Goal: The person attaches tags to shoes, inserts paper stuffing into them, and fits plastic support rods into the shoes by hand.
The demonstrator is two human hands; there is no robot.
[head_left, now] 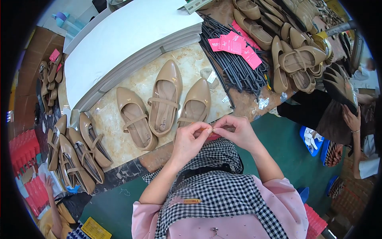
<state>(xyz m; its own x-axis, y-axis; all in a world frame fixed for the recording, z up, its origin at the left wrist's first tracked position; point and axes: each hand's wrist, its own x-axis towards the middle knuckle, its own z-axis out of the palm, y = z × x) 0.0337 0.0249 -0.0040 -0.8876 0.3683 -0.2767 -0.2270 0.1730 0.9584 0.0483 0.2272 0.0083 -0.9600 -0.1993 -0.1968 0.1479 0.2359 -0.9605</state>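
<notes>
My left hand [190, 141] and my right hand [234, 131] meet over the table's front edge, each closed in a pinch. What their fingertips hold is too small to make out; something red [213, 136] shows just below them. Under and beside my left hand lies a tan shoe [195, 104] with a strap, its heel partly hidden. Left of it are a second tan shoe [165, 99] and a third [135, 119], all with toes pointing away from me.
Several tan shoes [73, 155] stand at the left edge. A stack of white sheets [127, 36] lies behind. Black sticks [234, 67], pink tags [232, 43] and heaped shoes [300, 59] are at the right. A co-worker's hand [351, 119] holds a shoe at far right; another person's hand [47, 183] is at lower left.
</notes>
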